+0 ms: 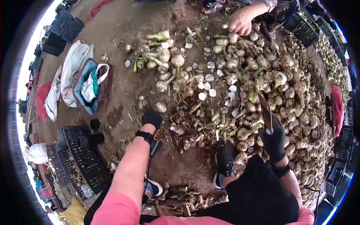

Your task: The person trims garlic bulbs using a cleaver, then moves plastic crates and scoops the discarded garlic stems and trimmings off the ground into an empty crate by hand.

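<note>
My right hand (273,141), in a black glove, is closed around a knife (265,109) whose blade points up and away from me. It is over the near part of a large heap of garlic bulbs (300,123). My left hand (152,118), also in a black glove, is low over the dirt floor, beside a loose garlic bulb (161,107). Its back faces me and its fingers are hidden, so I cannot tell whether it holds anything. Cut garlic stems (213,122) and pale root discs (212,92) are scattered between my hands.
Across from me, another person's hand (241,21) reaches to the heap's far edge. A smaller group of garlic with stems (163,56) lies ahead. Black crates (84,161) stand at left, near sacks (77,71) and a blue bag (88,90). My shoe (225,161) is by the cut stems.
</note>
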Action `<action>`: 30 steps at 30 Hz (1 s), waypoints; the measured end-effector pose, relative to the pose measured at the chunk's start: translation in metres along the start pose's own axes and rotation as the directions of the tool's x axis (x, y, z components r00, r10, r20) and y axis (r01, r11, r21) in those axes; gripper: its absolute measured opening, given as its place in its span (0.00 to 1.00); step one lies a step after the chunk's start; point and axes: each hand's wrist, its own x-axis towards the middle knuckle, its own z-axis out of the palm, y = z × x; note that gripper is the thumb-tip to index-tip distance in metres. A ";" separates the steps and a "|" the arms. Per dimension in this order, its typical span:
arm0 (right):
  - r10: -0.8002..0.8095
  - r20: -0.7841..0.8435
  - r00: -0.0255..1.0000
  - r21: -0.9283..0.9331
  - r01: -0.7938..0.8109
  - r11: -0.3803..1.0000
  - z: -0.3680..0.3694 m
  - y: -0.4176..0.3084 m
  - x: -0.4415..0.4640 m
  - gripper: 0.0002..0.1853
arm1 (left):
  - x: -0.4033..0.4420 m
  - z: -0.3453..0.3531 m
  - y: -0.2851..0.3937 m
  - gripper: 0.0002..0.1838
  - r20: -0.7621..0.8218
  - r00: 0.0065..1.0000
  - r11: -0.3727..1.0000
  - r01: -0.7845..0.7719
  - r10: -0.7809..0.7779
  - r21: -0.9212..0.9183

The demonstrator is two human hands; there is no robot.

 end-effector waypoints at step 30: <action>-0.355 0.387 0.851 0.200 0.298 0.933 0.042 -0.059 -0.003 0.17 | -0.151 0.048 0.107 0.18 -0.002 0.700 0.039 -0.043 0.714 -0.998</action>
